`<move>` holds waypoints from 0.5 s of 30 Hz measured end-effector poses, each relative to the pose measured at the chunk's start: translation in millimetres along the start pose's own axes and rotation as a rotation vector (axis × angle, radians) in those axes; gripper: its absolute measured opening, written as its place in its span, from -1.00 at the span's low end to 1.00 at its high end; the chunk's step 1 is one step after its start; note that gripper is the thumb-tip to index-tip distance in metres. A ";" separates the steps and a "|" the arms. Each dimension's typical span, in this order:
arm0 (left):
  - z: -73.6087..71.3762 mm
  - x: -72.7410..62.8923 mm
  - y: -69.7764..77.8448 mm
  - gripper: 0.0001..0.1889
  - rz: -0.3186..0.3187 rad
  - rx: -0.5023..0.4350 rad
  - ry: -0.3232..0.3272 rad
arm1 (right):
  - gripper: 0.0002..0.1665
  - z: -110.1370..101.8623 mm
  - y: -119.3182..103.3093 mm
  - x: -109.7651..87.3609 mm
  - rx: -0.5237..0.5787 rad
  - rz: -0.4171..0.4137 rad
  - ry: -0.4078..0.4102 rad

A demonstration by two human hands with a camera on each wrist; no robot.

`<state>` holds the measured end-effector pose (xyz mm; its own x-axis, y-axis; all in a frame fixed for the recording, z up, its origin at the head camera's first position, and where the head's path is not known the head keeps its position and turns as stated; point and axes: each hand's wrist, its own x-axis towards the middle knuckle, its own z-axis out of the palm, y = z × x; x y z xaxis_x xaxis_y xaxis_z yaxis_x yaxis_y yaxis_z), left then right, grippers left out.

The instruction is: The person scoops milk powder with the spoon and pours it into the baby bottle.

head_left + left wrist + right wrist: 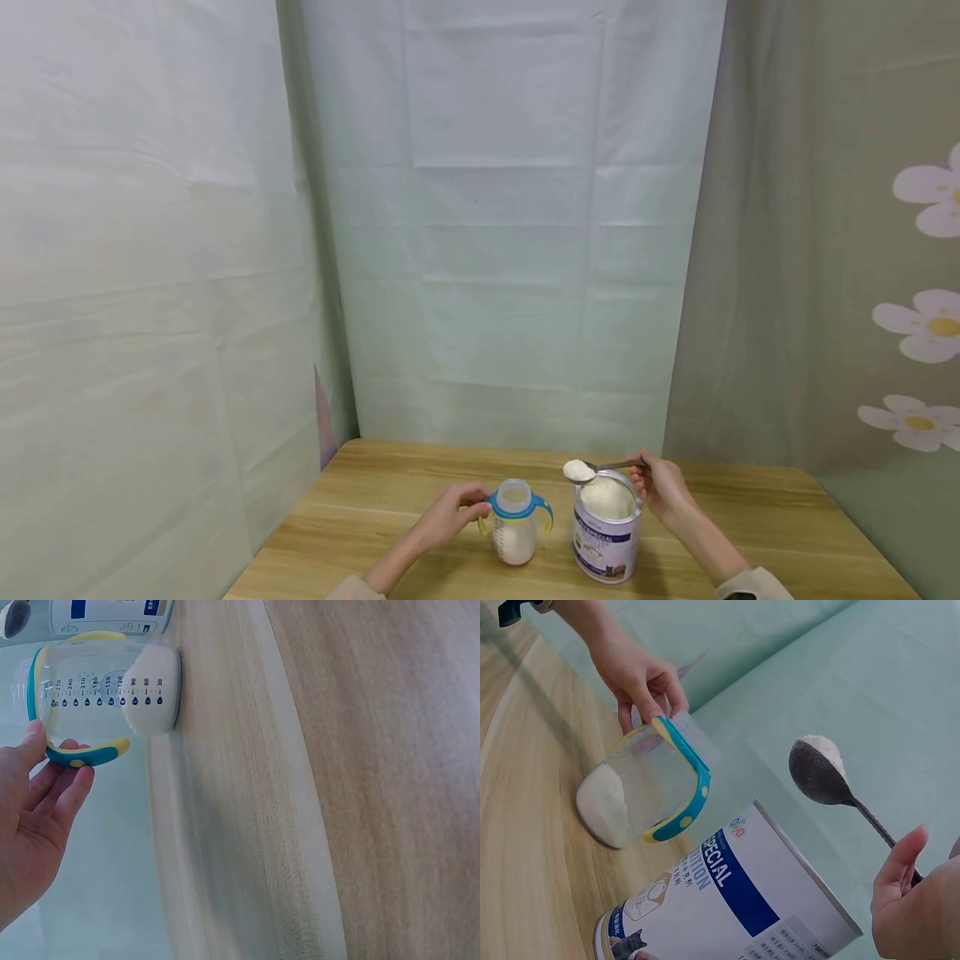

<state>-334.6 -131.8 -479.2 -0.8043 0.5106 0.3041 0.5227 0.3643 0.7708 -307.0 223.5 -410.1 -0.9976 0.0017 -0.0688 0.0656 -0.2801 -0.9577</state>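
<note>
A clear baby bottle (pixel 515 542) with a blue and yellow two-handled collar stands upright and uncapped on the table, white powder in its lower part. My left hand (pixel 452 512) pinches its left handle, thumb on top and fingers beneath, as the left wrist view shows. To the bottle's right is an open can (pixel 604 542) of white powder with a purple and white label. My right hand (pixel 663 486) grips the dark handle of a metal spoon (pixel 821 774). Its bowl, heaped with white powder (pixel 578 471), is level above the can's left rim, on the side facing the bottle.
The wooden table (pixel 405 475) has rounded far corners. Pale cloth curtains (pixel 510 250) hang behind it and on both sides. White flowers (pixel 926 325) are printed on the right curtain.
</note>
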 end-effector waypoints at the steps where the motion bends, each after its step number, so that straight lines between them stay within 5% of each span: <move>1: 0.0 -0.1 0.1 -0.79 -0.002 -0.001 -0.001 | -0.46 0.1 0.2 0.0 0.001 0.000 0.000; 15: 0.1 -1.5 1.2 -0.80 -0.006 -0.018 0.001 | -0.49 3.9 3.5 0.3 0.007 -0.005 0.002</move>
<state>-332.8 -132.1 -478.8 -0.8078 0.5076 0.2997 0.5126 0.3538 0.7824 -307.1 218.8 -412.4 -0.9979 0.0053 -0.0641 0.0599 -0.2865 -0.9562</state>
